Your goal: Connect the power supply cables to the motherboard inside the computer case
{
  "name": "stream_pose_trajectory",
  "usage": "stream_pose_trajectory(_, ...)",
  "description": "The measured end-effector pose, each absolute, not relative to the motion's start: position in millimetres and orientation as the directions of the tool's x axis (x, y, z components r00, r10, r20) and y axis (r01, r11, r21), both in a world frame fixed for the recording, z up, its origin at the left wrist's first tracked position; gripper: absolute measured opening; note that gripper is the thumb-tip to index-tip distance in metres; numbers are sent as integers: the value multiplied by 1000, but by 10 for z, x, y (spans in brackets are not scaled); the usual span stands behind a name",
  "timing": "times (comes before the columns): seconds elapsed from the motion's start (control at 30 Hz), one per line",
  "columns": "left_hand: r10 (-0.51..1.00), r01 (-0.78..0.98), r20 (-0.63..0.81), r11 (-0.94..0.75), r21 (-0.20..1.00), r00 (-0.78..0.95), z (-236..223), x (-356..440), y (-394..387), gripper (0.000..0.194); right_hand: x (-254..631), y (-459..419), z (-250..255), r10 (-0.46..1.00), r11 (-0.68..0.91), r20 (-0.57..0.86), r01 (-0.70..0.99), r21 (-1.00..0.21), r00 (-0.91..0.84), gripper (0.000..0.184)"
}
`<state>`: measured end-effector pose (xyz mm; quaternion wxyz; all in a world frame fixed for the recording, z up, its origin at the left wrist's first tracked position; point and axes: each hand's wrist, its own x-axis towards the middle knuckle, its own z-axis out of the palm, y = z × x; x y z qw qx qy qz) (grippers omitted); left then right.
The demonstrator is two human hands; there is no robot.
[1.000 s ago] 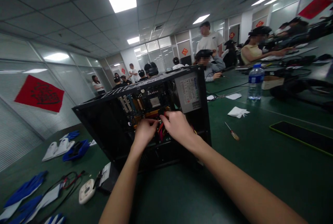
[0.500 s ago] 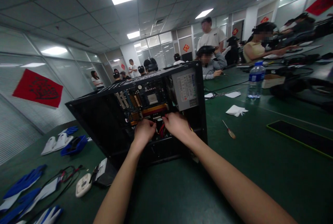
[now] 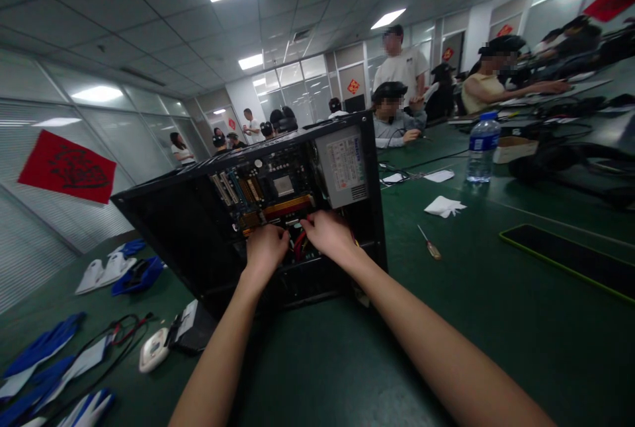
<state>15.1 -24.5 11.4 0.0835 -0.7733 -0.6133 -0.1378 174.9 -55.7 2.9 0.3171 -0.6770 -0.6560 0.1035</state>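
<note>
An open black computer case (image 3: 163,235) stands in front of me on the green table. Inside it are a motherboard (image 3: 270,179) with yellow and orange slots and a silver power supply (image 3: 342,169) at the upper right. Both my hands reach into the lower part of the case. My left hand (image 3: 265,246) is closed at the board's lower edge, its fingertips pinched together. To its right, my right hand (image 3: 325,232) is also closed, beside red cables (image 3: 300,244). Whatever sits between the fingers of either hand is hidden.
A screwdriver (image 3: 429,243), crumpled tissue (image 3: 445,206) and water bottle (image 3: 483,148) are on the right, near a black mat (image 3: 570,258). Blue-and-white gloves (image 3: 47,348), cables (image 3: 124,334) and a white device (image 3: 153,349) lie left. People sit and stand beyond the table.
The whole view has shifted a little, so the case and hands appear slightly further left. Both hands stay at the same place inside the case, with their fingers still closed.
</note>
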Motion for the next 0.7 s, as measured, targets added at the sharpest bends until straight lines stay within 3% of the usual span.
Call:
stream_pose_trajectory(0.27,914,972,330,-220,-81,235,162,218,-349,35,1755,-563,60,963,56,241,792,-608,117,34)
stream_pose_trajectory(0.7,927,970,285,-239,-50,243,166,241,-341,36,1757,-561,51,966,68,237,789,-611,100,35)
